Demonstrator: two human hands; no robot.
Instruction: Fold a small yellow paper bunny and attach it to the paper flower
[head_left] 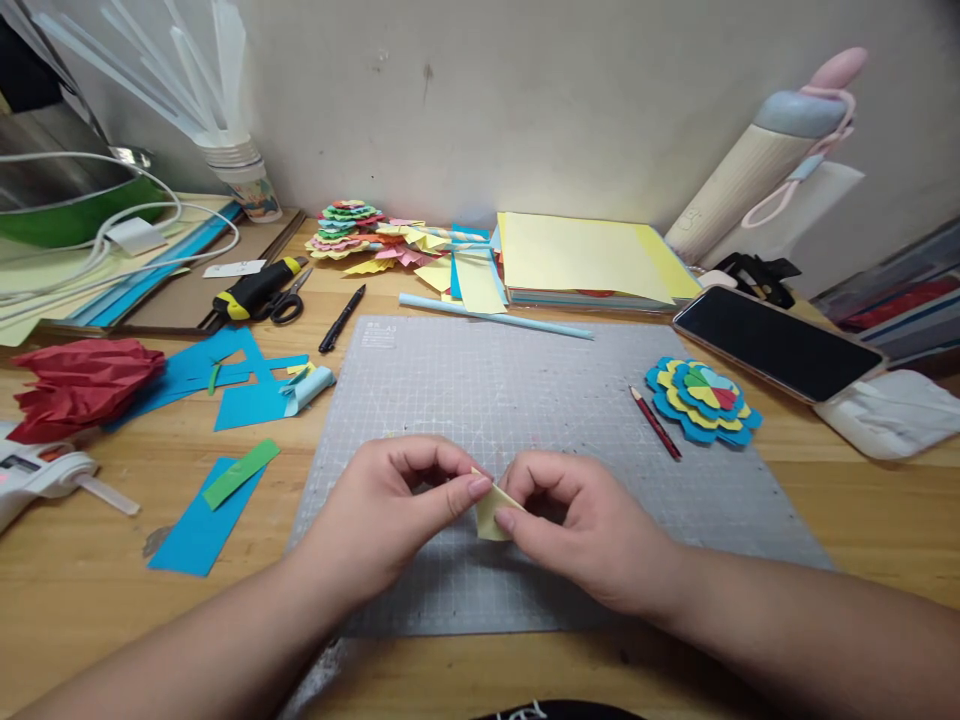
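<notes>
Pinched by your left hand (401, 500) and right hand (589, 525): small yellow paper (487, 520); keep edges even, pressure light.

- Yellow paper piece (488, 518): partly covered by the thumbs, its far face out of sight.
- Left hand (409, 500) and right hand (589, 520): some fingers curl out of view behind the paper and palms; both forearms run off the picture.
- Glue gun (41, 470) and green bowl (75, 212): cut off by the left edge.
- Translucent sticks (196, 75): some tops lost above the upper edge, lower ends hidden in the paper cups (251, 185).
- Dark object (570, 710) at the bottom edge: mostly cropped (its white marks can't be read).
- Cutting mat (480, 390): corner print too small beyond "A3".
</notes>
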